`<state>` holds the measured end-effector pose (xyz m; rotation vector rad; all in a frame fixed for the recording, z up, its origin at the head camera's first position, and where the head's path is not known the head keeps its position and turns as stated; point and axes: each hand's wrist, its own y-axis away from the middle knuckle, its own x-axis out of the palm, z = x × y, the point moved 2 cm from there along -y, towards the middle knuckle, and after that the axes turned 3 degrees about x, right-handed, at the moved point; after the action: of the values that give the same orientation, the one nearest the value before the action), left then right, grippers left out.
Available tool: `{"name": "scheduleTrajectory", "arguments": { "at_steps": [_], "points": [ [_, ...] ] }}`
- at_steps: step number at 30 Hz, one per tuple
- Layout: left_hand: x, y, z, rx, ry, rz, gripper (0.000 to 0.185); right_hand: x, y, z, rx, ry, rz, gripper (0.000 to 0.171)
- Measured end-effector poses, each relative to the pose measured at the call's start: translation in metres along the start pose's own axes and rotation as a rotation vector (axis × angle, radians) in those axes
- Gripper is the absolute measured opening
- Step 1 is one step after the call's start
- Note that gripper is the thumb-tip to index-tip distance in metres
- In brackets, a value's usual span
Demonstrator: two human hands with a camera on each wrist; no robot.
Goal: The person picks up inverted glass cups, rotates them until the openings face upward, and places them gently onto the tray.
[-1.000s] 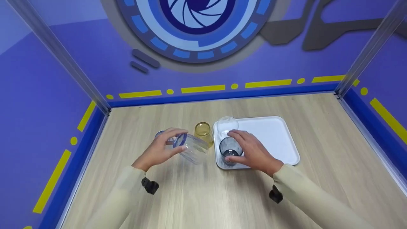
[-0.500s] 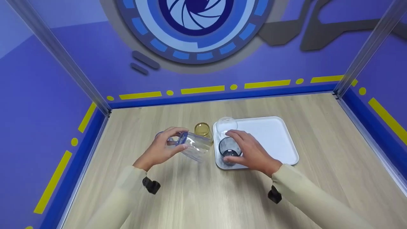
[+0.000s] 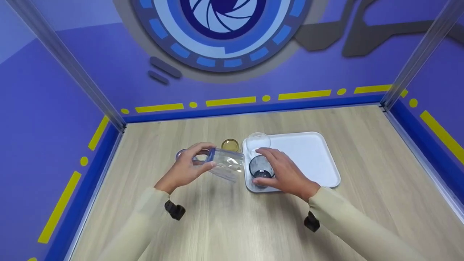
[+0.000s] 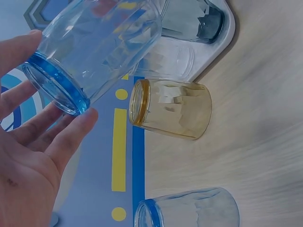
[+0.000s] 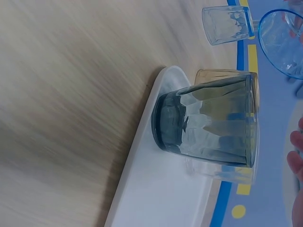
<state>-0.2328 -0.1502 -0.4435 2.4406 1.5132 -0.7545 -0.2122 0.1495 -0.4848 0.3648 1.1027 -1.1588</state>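
My left hand (image 3: 188,165) pinches a light blue glass (image 3: 228,163) by its thick base, thumb on one side and fingers on the other. The glass is lifted and lies tilted in the air, its mouth toward the tray. My right hand (image 3: 290,174) hovers with parted fingers over a smoky grey glass (image 5: 208,123), which stands upright on the white tray (image 3: 311,156). In the right wrist view its fingers are apart from the rim. Behind the grey glass, a clear glass (image 3: 258,140) is also on the tray.
An amber glass (image 4: 175,109) stands upside down on the wooden table (image 3: 224,224), left of the tray. Farther left, a second blue glass (image 4: 189,210) is upside down too, partly hidden by my left hand in the head view. Purple walls (image 3: 232,83) enclose the table.
My left hand has shifted slightly right, bringing the tilted blue glass nearer the tray and nearer to level. The right hand and the grey glass are nearly unmoved.
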Motion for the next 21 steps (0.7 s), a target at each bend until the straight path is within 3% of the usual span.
{"name": "scheduleTrajectory", "arguments": {
  "at_steps": [21],
  "points": [
    [0.012,-0.006,0.002,-0.021,0.013,-0.026,0.044,0.007,-0.002,0.004,-0.002,-0.027,-0.013,0.087]
  ]
}}
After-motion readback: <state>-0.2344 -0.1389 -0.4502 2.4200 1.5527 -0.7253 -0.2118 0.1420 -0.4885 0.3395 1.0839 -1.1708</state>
